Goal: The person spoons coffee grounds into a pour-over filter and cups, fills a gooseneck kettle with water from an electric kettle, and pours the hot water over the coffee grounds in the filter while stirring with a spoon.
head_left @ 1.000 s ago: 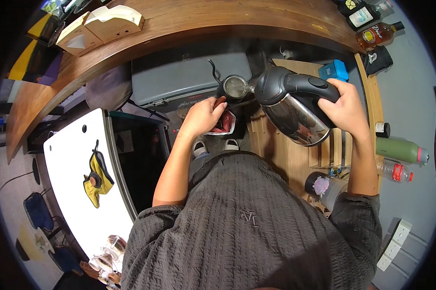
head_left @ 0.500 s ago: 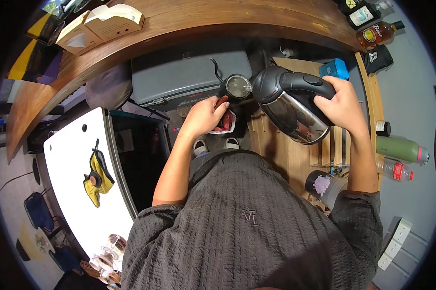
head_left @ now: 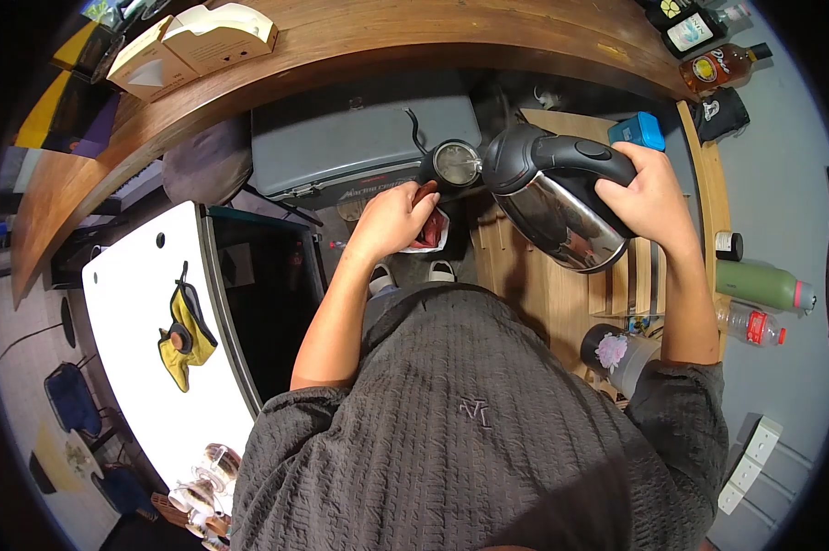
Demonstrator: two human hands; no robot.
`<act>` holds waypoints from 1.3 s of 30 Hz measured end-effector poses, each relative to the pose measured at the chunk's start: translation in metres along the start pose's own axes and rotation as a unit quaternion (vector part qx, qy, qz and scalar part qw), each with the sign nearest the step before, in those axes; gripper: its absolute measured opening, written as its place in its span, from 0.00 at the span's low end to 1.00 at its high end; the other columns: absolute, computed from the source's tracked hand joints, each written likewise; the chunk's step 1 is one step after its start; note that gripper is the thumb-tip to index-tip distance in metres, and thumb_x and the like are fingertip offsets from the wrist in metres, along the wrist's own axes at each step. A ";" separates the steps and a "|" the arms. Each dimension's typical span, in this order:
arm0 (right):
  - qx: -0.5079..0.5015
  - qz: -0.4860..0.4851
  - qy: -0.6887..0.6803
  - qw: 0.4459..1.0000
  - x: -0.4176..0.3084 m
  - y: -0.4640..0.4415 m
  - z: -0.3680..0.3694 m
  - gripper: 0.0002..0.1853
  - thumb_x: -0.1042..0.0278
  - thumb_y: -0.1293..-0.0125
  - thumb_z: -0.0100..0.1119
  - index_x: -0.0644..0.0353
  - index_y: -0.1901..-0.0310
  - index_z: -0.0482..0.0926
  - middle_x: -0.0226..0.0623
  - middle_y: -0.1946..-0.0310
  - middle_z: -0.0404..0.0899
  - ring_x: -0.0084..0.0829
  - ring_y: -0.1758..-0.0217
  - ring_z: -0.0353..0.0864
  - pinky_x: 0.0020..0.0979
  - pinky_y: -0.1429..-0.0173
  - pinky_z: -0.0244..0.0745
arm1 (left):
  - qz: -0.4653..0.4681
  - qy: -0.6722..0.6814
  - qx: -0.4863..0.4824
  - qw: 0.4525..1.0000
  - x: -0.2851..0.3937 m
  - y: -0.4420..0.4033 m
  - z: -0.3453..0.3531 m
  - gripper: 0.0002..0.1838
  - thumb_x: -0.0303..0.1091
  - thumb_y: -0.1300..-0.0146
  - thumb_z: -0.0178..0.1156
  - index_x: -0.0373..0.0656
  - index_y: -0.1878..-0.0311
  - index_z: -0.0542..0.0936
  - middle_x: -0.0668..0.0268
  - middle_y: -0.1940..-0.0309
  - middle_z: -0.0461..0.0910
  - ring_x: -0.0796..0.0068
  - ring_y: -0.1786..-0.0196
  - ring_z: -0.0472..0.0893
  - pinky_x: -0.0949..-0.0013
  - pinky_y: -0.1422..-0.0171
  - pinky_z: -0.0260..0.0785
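My right hand [head_left: 650,195] is closed around the black handle of an electric kettle [head_left: 561,216] with a shiny metal body. The kettle is tilted, its spout over the round open top of a small black gooseneck kettle [head_left: 455,165]. A bright streak like pouring water shows between spout and opening. My left hand [head_left: 396,219] grips the gooseneck kettle by its reddish-brown handle; the thin curved spout points away from me. Below that hand, a white-edged container with something dark red [head_left: 430,231] is partly hidden.
A wooden counter [head_left: 359,60] curves across the far side, with a grey case [head_left: 359,138] under it. To the left stands a white-topped cabinet [head_left: 148,303] holding a yellow-black cloth item [head_left: 187,340]. Bottles [head_left: 763,283] and a blue container [head_left: 638,130] are at the right.
The gooseneck kettle has shifted very slightly to the right under the electric kettle's spout. Both hands keep their grips.
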State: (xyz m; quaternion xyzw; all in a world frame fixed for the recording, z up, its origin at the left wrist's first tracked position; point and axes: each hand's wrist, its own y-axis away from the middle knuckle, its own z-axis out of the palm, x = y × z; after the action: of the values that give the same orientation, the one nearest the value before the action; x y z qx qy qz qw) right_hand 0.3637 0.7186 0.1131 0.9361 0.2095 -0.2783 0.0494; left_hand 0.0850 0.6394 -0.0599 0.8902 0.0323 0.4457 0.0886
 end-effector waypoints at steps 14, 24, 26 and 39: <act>-0.016 0.008 0.004 1.000 0.003 -0.001 0.001 0.15 0.66 0.54 0.60 0.70 0.68 0.79 0.40 0.86 0.72 0.28 0.84 0.72 0.29 0.75 0.67 | -0.004 -0.001 -0.017 1.000 -0.002 -0.003 0.007 0.22 0.46 0.35 0.56 0.30 0.63 0.78 0.42 0.70 0.78 0.47 0.61 0.81 0.58 0.56 0.70; -0.015 0.013 0.005 1.000 0.006 0.001 0.000 0.15 0.66 0.54 0.60 0.70 0.67 0.79 0.41 0.86 0.72 0.27 0.84 0.72 0.29 0.75 0.67 | 0.001 0.005 -0.020 1.000 -0.004 -0.005 0.014 0.24 0.49 0.35 0.53 0.32 0.67 0.77 0.43 0.70 0.79 0.43 0.60 0.79 0.52 0.54 0.70; -0.013 0.017 0.008 1.000 0.006 0.003 0.000 0.16 0.66 0.54 0.61 0.71 0.67 0.79 0.41 0.85 0.73 0.26 0.83 0.72 0.29 0.75 0.67 | 0.004 0.007 -0.020 1.000 -0.006 -0.006 0.017 0.24 0.49 0.35 0.53 0.32 0.67 0.77 0.43 0.70 0.79 0.43 0.60 0.79 0.52 0.54 0.70; 0.019 0.066 -0.105 0.992 0.031 0.027 0.007 0.13 0.74 0.50 0.59 0.71 0.62 0.79 0.34 0.74 0.80 0.21 0.72 0.77 0.26 0.67 0.74 | 0.009 0.049 -0.016 0.999 -0.003 -0.012 0.027 0.24 0.49 0.35 0.53 0.31 0.67 0.77 0.42 0.68 0.79 0.43 0.59 0.79 0.54 0.53 0.70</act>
State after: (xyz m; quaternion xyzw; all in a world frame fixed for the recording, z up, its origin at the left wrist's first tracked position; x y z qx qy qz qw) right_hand 0.3953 0.7037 0.0897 0.9140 0.1358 -0.3755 0.0714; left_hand 0.1051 0.6475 -0.0799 0.8660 0.0214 0.4899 0.0976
